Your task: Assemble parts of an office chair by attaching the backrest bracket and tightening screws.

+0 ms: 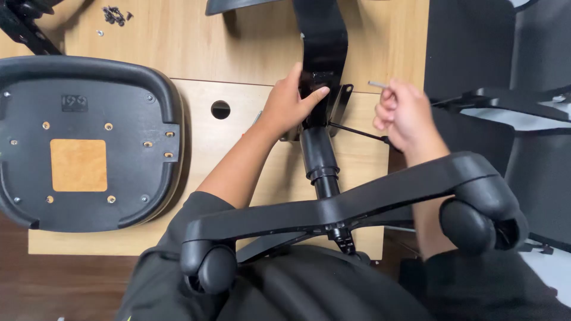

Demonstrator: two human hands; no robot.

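My left hand (pixel 289 104) presses on the black metal seat mechanism (pixel 323 89) at the top of an office chair's gas cylinder (pixel 317 156). My right hand (pixel 404 116) is closed around a small metal hex key (pixel 376 84), its short end sticking out to the left, just right of the mechanism. A thin black lever rod (pixel 357 132) runs from the mechanism toward my right hand. The chair's black star base (pixel 333 211) with two castor wheels (pixel 217 267) lies across my lap, nearest the camera.
A black seat pan (pixel 89 142) lies upside down on the wooden table (pixel 250 41) at left. Several loose screws (pixel 116 15) sit at the table's far left. A round cable hole (pixel 220 109) is in the tabletop. Black chair parts (pixel 505 101) rest at right.
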